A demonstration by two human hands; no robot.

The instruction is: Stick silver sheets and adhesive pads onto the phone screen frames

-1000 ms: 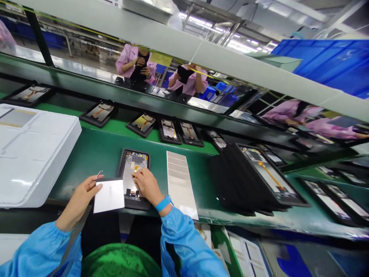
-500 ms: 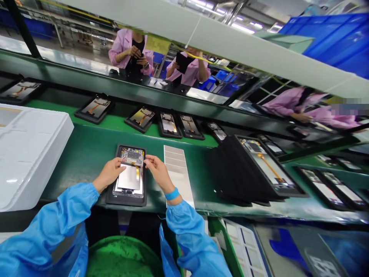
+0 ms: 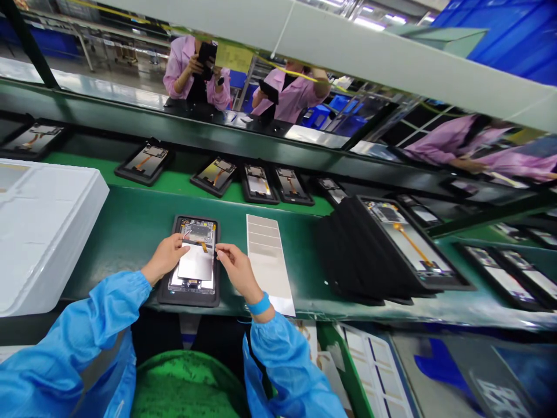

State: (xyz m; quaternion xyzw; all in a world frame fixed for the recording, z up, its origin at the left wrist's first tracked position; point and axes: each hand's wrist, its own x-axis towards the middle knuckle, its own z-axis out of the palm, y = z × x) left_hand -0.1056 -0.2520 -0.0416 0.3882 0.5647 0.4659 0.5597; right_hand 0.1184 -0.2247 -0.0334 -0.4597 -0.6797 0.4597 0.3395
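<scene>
An opened tablet [image 3: 191, 290] in a black frame lies on the green bench in front of me. A pale rectangular battery pack [image 3: 195, 263] sits inside it, below a circuit board. My left hand [image 3: 165, 258] pinches the pack's upper left corner. My right hand [image 3: 232, 267] pinches its upper right corner, fingers bent. Both sleeves are blue, and a blue band circles my right wrist.
A grey sheet of strips [image 3: 267, 261] lies right of the tablet. A leaning stack of black tablets [image 3: 391, 249] stands further right. A white foam tray [image 3: 43, 226] fills the left. More opened tablets [image 3: 145, 162] ride the belt behind. People in pink work opposite.
My left hand brought the pale pack from the tablet's left side into the tablet. Both hands now sit at its top corners, slightly lower than half a second ago.
</scene>
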